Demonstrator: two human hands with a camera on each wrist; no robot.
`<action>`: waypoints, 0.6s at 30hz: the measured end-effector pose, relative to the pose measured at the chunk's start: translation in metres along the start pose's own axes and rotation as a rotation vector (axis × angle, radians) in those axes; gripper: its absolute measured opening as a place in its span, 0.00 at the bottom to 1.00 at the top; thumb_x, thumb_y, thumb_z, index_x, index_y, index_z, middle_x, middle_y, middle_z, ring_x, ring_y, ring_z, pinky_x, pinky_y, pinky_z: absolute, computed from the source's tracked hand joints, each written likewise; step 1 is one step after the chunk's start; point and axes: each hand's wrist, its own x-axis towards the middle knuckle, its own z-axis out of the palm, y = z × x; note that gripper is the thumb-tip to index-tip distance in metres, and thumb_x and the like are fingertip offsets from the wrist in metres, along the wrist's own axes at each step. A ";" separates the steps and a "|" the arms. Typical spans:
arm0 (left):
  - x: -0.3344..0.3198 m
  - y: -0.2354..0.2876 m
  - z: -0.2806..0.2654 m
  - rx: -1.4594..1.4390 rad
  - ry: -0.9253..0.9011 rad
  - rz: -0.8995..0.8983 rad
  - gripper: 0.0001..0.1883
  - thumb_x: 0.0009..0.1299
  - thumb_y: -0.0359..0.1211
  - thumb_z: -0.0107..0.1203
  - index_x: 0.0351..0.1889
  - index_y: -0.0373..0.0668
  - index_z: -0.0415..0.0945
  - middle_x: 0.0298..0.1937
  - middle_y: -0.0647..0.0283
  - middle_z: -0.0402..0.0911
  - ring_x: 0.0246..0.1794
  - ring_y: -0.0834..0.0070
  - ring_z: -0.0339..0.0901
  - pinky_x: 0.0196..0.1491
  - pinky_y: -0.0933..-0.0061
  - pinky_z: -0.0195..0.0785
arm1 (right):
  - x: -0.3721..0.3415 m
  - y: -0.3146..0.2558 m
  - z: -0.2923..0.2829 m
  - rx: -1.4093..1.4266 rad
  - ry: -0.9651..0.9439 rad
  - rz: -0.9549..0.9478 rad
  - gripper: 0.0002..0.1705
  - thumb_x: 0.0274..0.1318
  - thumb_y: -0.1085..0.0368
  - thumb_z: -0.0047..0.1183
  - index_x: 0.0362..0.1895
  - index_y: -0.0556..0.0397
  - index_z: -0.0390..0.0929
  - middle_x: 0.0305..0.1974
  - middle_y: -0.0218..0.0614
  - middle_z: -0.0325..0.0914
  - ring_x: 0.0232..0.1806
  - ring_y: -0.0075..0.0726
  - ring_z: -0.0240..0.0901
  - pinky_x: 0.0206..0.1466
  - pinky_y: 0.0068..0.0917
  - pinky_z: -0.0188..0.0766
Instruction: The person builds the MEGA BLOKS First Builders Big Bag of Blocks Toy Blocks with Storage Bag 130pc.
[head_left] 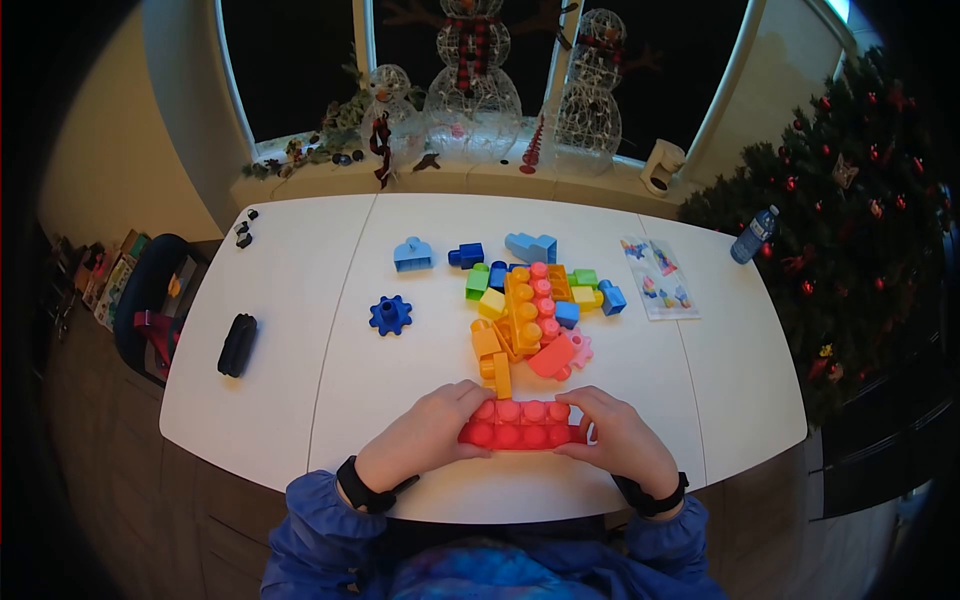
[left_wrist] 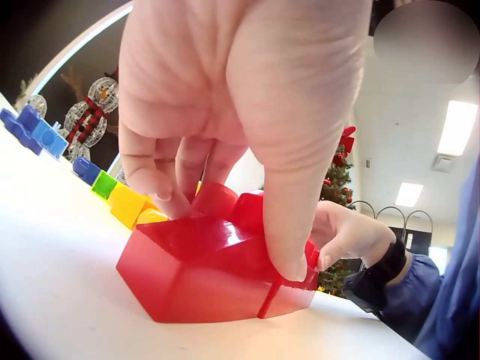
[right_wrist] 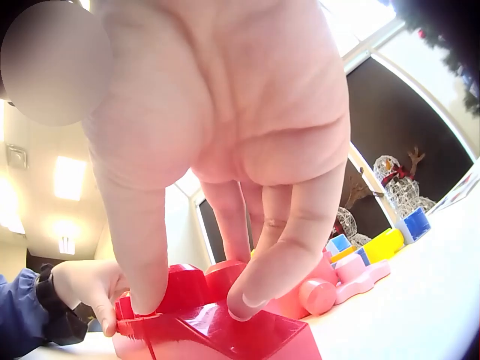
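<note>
A long red toy building block [head_left: 508, 425] with two rows of studs lies near the front edge of the table. My left hand [head_left: 425, 437] grips its left end, thumb [left_wrist: 285, 232] on the near side and fingers over the far side. At its right end my right hand [head_left: 622, 437] holds it the same way, its thumb [right_wrist: 139, 255] on the near face. Just beyond the red block is a heap of blocks: orange blocks [head_left: 522, 312], a pink studded block [head_left: 541, 290], a pink-red block [head_left: 552, 357] and yellow blocks [head_left: 491, 303].
To the left stand a blue gear piece [head_left: 390, 316] and a light blue block [head_left: 412, 256]. A black case [head_left: 237, 345] lies farther left. On the right are a picture sheet [head_left: 660, 280] and a water bottle [head_left: 754, 235].
</note>
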 end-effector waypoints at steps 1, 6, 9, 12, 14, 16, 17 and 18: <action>0.000 0.000 0.000 -0.003 -0.001 -0.002 0.36 0.58 0.40 0.78 0.61 0.36 0.76 0.51 0.50 0.81 0.51 0.52 0.81 0.56 0.60 0.77 | 0.000 -0.001 0.000 0.005 -0.002 0.008 0.35 0.48 0.67 0.76 0.61 0.55 0.75 0.55 0.45 0.78 0.42 0.48 0.86 0.47 0.37 0.85; 0.000 0.001 0.002 0.002 0.014 0.003 0.36 0.58 0.40 0.78 0.62 0.36 0.76 0.52 0.50 0.81 0.52 0.52 0.81 0.57 0.60 0.77 | 0.000 0.000 0.002 -0.014 0.013 -0.017 0.34 0.48 0.68 0.76 0.59 0.55 0.76 0.50 0.43 0.79 0.36 0.44 0.86 0.43 0.36 0.83; 0.000 0.000 0.003 0.002 0.024 0.009 0.36 0.57 0.40 0.78 0.62 0.36 0.76 0.53 0.50 0.81 0.52 0.52 0.81 0.57 0.60 0.77 | 0.001 0.002 0.002 -0.007 0.013 -0.026 0.33 0.47 0.68 0.76 0.59 0.55 0.76 0.49 0.42 0.79 0.35 0.43 0.86 0.42 0.35 0.82; 0.000 0.000 0.003 0.001 0.025 0.004 0.37 0.57 0.40 0.78 0.62 0.35 0.76 0.53 0.50 0.81 0.52 0.52 0.81 0.57 0.60 0.77 | 0.001 0.003 0.002 -0.008 0.015 -0.033 0.33 0.47 0.68 0.76 0.58 0.55 0.76 0.49 0.42 0.79 0.35 0.43 0.85 0.41 0.35 0.82; 0.000 0.001 0.003 -0.001 0.023 -0.004 0.37 0.57 0.40 0.78 0.62 0.35 0.76 0.53 0.50 0.81 0.52 0.51 0.81 0.57 0.60 0.77 | 0.001 0.004 0.002 -0.014 0.018 -0.038 0.33 0.47 0.68 0.76 0.58 0.55 0.76 0.49 0.42 0.79 0.35 0.43 0.85 0.41 0.35 0.82; 0.000 0.000 0.004 0.006 0.024 -0.003 0.37 0.57 0.39 0.78 0.62 0.35 0.76 0.53 0.50 0.81 0.52 0.51 0.81 0.57 0.60 0.77 | 0.001 0.004 0.003 -0.020 0.023 -0.044 0.33 0.47 0.67 0.76 0.58 0.54 0.77 0.49 0.42 0.79 0.35 0.43 0.85 0.41 0.35 0.82; -0.001 0.000 0.004 0.008 0.024 -0.003 0.37 0.57 0.39 0.78 0.62 0.35 0.76 0.53 0.50 0.81 0.52 0.51 0.81 0.57 0.60 0.77 | 0.001 0.004 0.002 -0.026 0.019 -0.036 0.33 0.47 0.67 0.76 0.58 0.54 0.77 0.49 0.42 0.79 0.36 0.43 0.85 0.42 0.36 0.82; -0.001 0.001 0.004 0.009 0.021 -0.009 0.37 0.57 0.39 0.78 0.62 0.35 0.76 0.54 0.50 0.81 0.53 0.51 0.81 0.57 0.60 0.77 | 0.001 0.004 0.002 -0.031 0.016 -0.028 0.33 0.46 0.66 0.76 0.58 0.54 0.77 0.49 0.41 0.79 0.36 0.44 0.85 0.42 0.36 0.82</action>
